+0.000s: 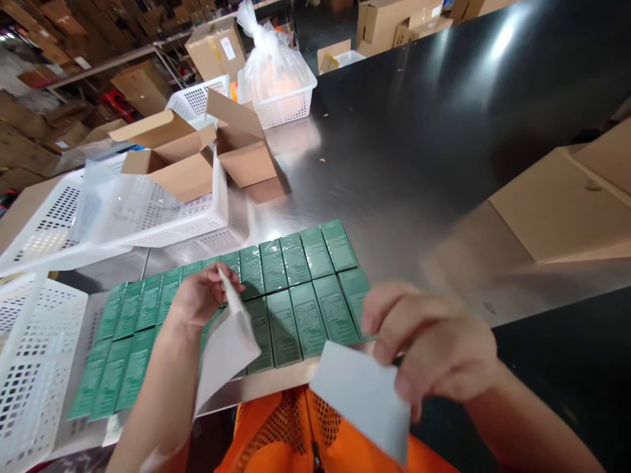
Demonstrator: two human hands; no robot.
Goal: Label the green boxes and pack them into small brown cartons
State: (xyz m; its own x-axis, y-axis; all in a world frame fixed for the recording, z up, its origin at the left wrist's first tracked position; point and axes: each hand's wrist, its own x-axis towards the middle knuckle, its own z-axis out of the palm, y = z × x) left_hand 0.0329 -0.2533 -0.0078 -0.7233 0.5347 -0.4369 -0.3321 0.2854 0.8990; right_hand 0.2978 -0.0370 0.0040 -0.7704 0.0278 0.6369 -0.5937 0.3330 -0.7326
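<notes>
Two rows of green, film-wrapped small boxes [308, 318] lie side by side along the near edge of the metal table. Above the middle of these rows, my left hand [200, 295] pinches a white paper sheet [229, 345] by its upper end; the sheet hangs down toward me. My right hand [436, 341], slightly blurred, is closed on another white sheet [362, 397] off the right end of the rows. That second sheet tilts down in front of my orange vest [286, 437]. What is printed on either sheet cannot be made out.
White perforated baskets [197, 220] stand at the left. An open brown carton [185, 174] rests on one, and another small carton [249, 154] stands beside it. Farther back, a basket [286, 108] holds a tied plastic bag [273, 66]. A large carton [566, 203] sits at right.
</notes>
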